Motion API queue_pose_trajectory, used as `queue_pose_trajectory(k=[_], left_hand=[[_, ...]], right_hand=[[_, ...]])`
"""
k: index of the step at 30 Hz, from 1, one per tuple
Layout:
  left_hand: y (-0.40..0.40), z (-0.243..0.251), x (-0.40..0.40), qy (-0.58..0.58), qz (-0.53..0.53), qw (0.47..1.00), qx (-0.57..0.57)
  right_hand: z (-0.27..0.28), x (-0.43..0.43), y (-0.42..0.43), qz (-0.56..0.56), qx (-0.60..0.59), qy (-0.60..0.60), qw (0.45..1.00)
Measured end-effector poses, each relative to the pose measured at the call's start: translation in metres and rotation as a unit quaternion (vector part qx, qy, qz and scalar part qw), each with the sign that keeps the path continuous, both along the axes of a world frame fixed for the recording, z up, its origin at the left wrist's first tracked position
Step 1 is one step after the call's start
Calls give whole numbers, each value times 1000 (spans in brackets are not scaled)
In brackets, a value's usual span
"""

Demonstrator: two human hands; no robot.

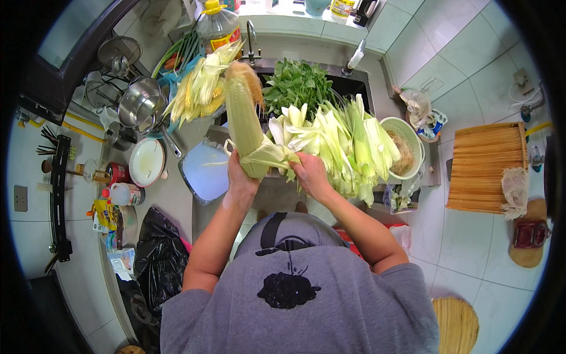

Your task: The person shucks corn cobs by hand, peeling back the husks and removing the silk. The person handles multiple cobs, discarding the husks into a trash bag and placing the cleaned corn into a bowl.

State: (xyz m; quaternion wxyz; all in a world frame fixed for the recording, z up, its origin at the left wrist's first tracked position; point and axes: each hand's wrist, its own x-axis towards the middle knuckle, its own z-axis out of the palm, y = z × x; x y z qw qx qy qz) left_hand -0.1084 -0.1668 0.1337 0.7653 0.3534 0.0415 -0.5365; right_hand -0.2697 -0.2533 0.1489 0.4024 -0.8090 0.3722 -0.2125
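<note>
An ear of corn (243,115), still wrapped in thin pale green husk with brown silk (251,82) at its tip, stands upright before me. My left hand (243,175) grips its lower end. Between the fingers of my right hand (311,175) is a strip of husk (274,154), peeled down from the ear and bent to the right. Just beyond my right hand, a big heap of loose corn husks (336,141) lies over the front of the sink. Behind the ear to the left, several corn ears with folded-back husks (201,90) are piled up.
Leafy greens (297,84) fill part of the dark sink (358,82). A pale green basket (419,155) holds corn silk at the right. Left of me are a blue-white cutting board (205,170), a steel pot (141,104) with its handle jutting out, and a white plate (147,163).
</note>
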Motion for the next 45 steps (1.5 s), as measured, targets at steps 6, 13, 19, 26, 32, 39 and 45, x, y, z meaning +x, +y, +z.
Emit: queue_pose_trajectory(k=[6,13,19,26,32,39,45], left_hand=[[-7,-17,5,57,37,997,22],[-8,-10,1,-1,18,999,-29],[-11,3,0,88,-160,981,-60],[-8,10,0,112,-250,948,-163],[-8,25,11,42,-192,978,-72],[-33,7,3,116,-74,990,-41],[-38,5,-6,124,2,987,-105]], right_hand=[[1,-16,11,-9,46,27,999],[-10,-23,-1,-31,338,-76,938],[53,20,-7,16,398,-437,806],[41,40,-14,30,388,-417,822],[58,50,-2,18,366,-438,821],[31,61,10,0,225,-436,872],[39,54,6,21,231,-487,842]])
